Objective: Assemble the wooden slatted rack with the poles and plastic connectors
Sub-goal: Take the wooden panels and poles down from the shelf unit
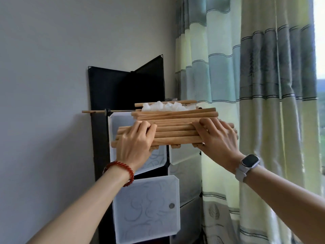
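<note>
A stack of wooden slatted rack panels and round poles [175, 128] is held at chest height in front of a cabinet. My left hand [135, 140] grips the stack's left end, fingers curled over the top. At the right end my right hand [217, 136] grips it the same way. A heap of white plastic connectors [167, 106] lies on the far part of the stack. One thin pole [95, 111] sticks out to the left behind the stack, through a black connector on the cabinet frame.
A black-framed cube cabinet [102, 95] with translucent white doors [147, 212] stands in the corner against the grey wall. One lower door hangs ajar. Striped green-grey curtains [255, 85] hang close on the right.
</note>
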The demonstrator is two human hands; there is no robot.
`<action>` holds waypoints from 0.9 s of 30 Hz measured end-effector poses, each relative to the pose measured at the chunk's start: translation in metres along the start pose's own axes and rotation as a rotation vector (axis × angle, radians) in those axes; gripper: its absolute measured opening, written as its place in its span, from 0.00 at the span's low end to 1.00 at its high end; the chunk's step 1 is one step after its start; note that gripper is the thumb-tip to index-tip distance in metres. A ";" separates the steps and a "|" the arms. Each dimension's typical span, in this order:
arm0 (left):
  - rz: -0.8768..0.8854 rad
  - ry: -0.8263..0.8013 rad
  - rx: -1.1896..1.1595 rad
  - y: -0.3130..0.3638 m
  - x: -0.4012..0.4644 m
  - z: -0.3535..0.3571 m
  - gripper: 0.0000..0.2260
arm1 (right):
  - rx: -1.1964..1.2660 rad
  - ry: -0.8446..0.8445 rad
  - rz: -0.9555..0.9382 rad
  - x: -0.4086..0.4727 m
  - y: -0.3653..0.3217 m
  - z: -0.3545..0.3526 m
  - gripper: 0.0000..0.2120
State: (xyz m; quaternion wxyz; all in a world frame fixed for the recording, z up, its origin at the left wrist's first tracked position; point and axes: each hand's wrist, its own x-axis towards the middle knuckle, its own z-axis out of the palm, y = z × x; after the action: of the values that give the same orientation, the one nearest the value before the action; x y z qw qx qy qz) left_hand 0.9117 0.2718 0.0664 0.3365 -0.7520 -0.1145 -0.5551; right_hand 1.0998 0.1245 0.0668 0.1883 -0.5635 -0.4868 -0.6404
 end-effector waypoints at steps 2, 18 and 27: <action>-0.017 -0.038 -0.056 0.023 -0.009 -0.019 0.22 | -0.008 -0.046 -0.001 -0.018 0.004 -0.034 0.24; 0.073 -0.042 -0.403 0.150 -0.060 -0.159 0.25 | -0.247 -0.302 0.110 -0.121 -0.022 -0.283 0.25; 0.202 -0.078 -0.642 0.232 -0.082 -0.227 0.29 | -0.489 -0.471 0.208 -0.178 -0.045 -0.424 0.24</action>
State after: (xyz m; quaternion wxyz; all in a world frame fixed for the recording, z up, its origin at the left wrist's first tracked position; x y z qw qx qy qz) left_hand 0.8369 -0.0290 -0.0603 0.1313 -0.8478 0.1285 -0.4974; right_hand 0.8884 -0.2640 -0.0670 -0.0054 -0.7707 -0.2891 -0.5679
